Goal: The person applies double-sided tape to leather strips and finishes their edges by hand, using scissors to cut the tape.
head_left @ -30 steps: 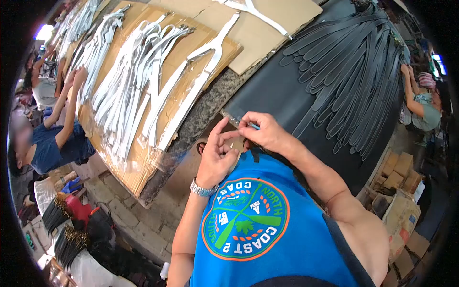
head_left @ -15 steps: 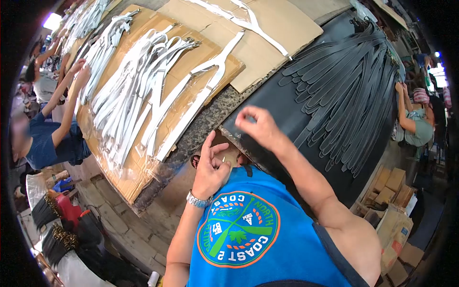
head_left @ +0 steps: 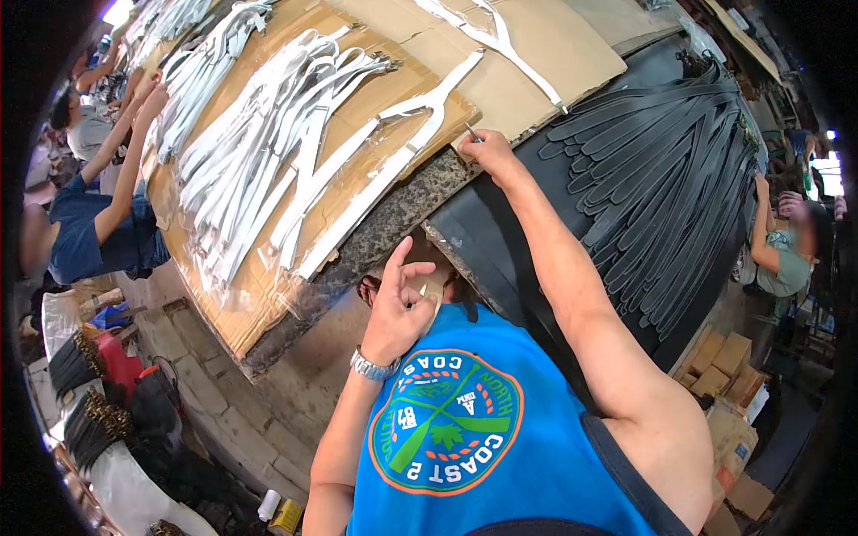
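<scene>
My right hand (head_left: 492, 159) is closed on a thin pen-like tool (head_left: 472, 133) with a bluish part, at the edge of the cardboard. Its exact kind is too small to tell. In front of my chest, my left hand (head_left: 398, 313) pinches a small pale piece (head_left: 429, 288) between thumb and finger, the other fingers stretched out. Beyond my right hand, white Y-shaped suspenders (head_left: 433, 100) lie flat on a cardboard sheet (head_left: 353, 107). To their left is a pile of white elastic straps (head_left: 255, 143).
A fan of black straps (head_left: 657, 170) covers the dark tabletop on the right. Another white suspender (head_left: 500, 43) lies on the far cardboard. People work at left (head_left: 98, 210) and right (head_left: 786, 259). Cardboard boxes (head_left: 724, 362) stand on the floor at right; black bundles (head_left: 103, 429) hang at lower left.
My right hand has moved forward from above the near table edge to the cardboard's edge, where the thin tool now shows. My left hand keeps its pinch, almost in place. The view has shifted slightly.
</scene>
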### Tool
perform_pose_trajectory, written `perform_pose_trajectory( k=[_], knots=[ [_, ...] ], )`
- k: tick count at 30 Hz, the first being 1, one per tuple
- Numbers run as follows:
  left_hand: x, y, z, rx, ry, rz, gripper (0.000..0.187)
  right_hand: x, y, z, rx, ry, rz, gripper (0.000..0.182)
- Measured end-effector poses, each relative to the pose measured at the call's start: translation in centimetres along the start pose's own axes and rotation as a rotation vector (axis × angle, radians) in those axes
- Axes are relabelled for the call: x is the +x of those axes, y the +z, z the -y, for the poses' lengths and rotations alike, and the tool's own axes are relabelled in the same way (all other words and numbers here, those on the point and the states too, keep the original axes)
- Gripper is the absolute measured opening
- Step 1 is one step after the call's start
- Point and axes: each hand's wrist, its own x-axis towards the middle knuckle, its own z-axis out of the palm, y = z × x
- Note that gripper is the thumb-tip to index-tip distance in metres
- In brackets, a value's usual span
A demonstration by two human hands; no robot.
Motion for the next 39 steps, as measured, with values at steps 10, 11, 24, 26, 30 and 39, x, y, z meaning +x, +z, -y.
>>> perform_pose_trajectory(
  k=[10, 11, 24, 26, 30, 39],
  knots=[
    [0.2, 0.3, -0.3, -0.014, 0.015, 0.027, 0.087, 0.8, 0.9, -1.2, -0.074, 0.054, -0.088, 0.009],
    [0.2, 0.2, -0.2, -0.013, 0.016, 0.026, 0.087, 0.8, 0.9, -1.3, -0.087, 0.049, -0.099, 0.009],
    [0.2, 0.6, -0.6, 0.002, 0.101, -0.052, 0.092, -1.8, 1.6, 1.1, -0.532, -0.023, -0.379, 0.027],
    [0.1, 0.3, -0.6, 0.013, 0.162, -0.085, 0.097, -4.4, 0.7, 4.1, -0.411, -0.058, -0.222, 0.028],
    [-0.3, 0.3, -1.3, -0.062, 0.202, -0.109, 0.101, -12.7, 0.9, 7.2, -0.1, -0.119, 0.295, 0.026],
    [0.1, 0.3, -0.3, 0.158, 0.279, -0.098, 0.102, -21.8, 3.4, 7.6, 0.026, 0.002, 0.468, 0.025]
  ],
)
